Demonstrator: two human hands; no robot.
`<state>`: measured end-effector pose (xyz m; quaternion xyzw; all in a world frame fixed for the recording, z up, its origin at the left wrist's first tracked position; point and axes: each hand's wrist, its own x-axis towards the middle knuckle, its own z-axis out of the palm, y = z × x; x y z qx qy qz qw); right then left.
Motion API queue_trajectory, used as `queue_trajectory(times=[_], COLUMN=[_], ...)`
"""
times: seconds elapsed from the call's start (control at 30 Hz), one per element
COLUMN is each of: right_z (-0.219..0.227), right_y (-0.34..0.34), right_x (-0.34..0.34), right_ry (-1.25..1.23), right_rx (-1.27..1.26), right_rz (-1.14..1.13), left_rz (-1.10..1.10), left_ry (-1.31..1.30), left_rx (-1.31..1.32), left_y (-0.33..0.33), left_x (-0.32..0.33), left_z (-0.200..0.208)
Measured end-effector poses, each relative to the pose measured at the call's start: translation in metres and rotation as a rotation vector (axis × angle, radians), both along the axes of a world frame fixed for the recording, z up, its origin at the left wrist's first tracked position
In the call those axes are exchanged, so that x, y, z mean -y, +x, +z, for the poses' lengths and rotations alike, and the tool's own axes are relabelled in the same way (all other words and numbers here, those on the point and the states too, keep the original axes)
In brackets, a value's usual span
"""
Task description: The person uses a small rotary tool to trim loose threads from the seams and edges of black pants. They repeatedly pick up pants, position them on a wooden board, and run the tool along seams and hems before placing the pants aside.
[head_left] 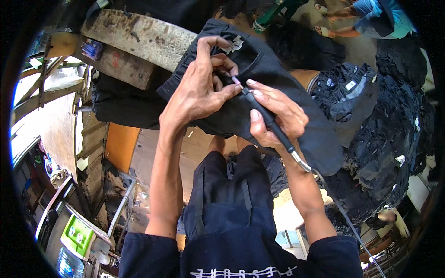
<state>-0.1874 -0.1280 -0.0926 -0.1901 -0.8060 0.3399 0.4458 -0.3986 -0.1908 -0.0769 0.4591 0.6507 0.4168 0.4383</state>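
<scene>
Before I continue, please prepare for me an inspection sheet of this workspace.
Surface: worn, stained wooden board, partly covered by the black garment.
Job's things: the garment; a pen-shaped tool with a pinkish tip.
Clutter: dark cloth heaps at right.
Hands: left hand at the garment, thumb near the tip; right hand grips the tool.
Cables: gray cord runs from the tool toward lower right.
Surroundings: another person, upper right; green tray, lower left.
</scene>
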Motion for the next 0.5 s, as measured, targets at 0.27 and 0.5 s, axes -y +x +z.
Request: queue_trajectory(times=[0.27,0.5], right_z=[-0.02,-0.018], right_y=[0.007,0.006], right_x=[0.004,0.004], right_ry=[0.03,0.064], right_rx=[0.002,0.058], right_rz=[0.013,0.04], left_rz=[0.033,0.069], left_ry=[0.062,0.095], left_rx=[0.084,0.115], left_y=[0.005,0.006], left_x=[0.011,0.013], left_z=[-0.021,-0.025])
